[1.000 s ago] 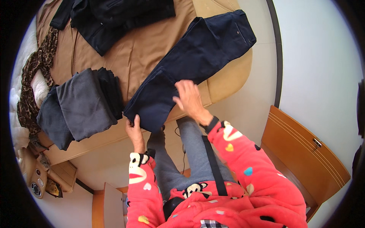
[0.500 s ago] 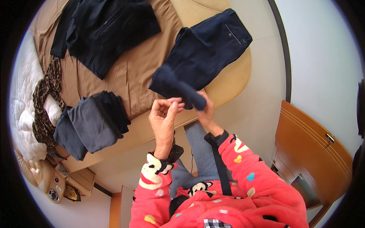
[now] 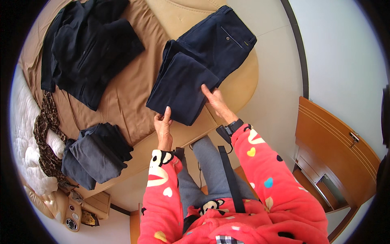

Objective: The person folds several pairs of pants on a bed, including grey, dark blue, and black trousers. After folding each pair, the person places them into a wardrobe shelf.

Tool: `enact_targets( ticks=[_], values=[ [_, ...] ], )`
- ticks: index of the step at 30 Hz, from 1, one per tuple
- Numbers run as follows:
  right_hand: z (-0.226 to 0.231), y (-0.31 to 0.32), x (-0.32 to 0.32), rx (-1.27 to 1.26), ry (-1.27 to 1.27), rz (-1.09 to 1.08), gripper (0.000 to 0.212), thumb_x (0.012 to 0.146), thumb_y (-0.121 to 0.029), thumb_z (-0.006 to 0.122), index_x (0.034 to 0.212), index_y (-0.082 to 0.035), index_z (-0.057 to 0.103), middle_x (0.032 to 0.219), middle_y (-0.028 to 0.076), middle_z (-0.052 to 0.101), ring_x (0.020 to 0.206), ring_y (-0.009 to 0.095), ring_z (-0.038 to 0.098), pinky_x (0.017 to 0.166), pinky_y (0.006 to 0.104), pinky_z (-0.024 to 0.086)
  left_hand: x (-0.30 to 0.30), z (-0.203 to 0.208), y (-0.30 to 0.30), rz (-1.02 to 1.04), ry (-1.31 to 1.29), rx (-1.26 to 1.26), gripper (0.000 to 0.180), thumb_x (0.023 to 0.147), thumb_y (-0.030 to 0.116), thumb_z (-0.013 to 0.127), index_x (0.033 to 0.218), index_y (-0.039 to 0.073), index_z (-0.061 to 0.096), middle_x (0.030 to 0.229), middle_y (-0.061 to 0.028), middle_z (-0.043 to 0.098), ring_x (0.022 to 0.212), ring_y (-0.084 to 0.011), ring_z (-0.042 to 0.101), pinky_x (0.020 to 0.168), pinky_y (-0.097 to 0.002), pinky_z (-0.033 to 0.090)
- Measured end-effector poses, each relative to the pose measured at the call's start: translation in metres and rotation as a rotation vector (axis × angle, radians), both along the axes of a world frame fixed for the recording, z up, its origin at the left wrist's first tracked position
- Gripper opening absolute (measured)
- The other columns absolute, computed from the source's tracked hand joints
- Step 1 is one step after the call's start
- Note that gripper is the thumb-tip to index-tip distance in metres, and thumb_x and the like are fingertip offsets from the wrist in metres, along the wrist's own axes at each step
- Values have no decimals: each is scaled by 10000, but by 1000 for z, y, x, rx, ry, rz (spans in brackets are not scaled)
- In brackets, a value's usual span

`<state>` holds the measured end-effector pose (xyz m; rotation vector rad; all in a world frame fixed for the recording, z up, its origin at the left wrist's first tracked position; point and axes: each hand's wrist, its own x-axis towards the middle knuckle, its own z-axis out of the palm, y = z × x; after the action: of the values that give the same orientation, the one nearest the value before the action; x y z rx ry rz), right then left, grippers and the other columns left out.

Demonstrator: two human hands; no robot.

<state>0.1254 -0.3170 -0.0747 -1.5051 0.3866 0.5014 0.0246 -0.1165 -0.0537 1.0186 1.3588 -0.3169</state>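
Dark navy trousers (image 3: 221, 44) lie at the bed's corner, waistband and buttoned back pocket toward the far right. Their leg part is doubled back over itself into a flat panel. My left hand (image 3: 163, 127) grips the near edge of that panel, thumb on top and the fingers mostly hidden beneath. At the panel's right edge my right hand (image 3: 218, 102) holds the cloth in the same way, thumb lying on the fabric.
A black jacket-like garment (image 3: 87, 53) is spread on the brown sheet (image 3: 134, 77). Folded grey and black clothes (image 3: 97, 152) are stacked near the bed's front edge, beside a leopard-print cloth (image 3: 44, 138) and white quilt (image 3: 26, 150). A wooden panel (image 3: 331, 142) stands at right.
The blurred loose leg end that my right hand held now lies folded back flat over the trousers. My left hand has come to its near edge. The view has shifted slightly.
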Motion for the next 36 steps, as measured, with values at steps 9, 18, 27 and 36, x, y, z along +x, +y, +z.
enact_targets(
  ticks=[9,18,27,36],
  values=[
    [-12,-100,97,-768,70,-153,600,751,-485,788,1002,32,614,849,114,659,754,207,630,702,340,513,18,14,-3,108,-316,218,393,839,174,765,1164,-14,648,1109,-53,666,999,-129,589,945,-273,436],
    [-26,-134,174,108,232,-357,568,759,-189,838,1223,7,574,1130,104,660,1026,228,630,907,386,509,19,3,5,138,-133,130,498,786,261,810,1166,-10,636,1102,-46,659,1012,-158,585,923,-294,435],
    [52,-82,165,-37,-125,-166,340,799,-113,770,1102,0,667,1076,58,681,971,173,634,899,311,499,25,-7,11,203,-177,59,571,795,338,804,1201,-20,622,1141,-58,650,1049,-157,581,953,-300,423],
    [107,24,0,-759,-1043,943,553,712,-54,604,1260,-132,624,813,66,462,754,245,502,660,351,432,8,-4,19,311,-321,-233,662,887,524,627,1312,23,543,1246,-80,603,1148,-202,544,997,-338,402]
  ],
)
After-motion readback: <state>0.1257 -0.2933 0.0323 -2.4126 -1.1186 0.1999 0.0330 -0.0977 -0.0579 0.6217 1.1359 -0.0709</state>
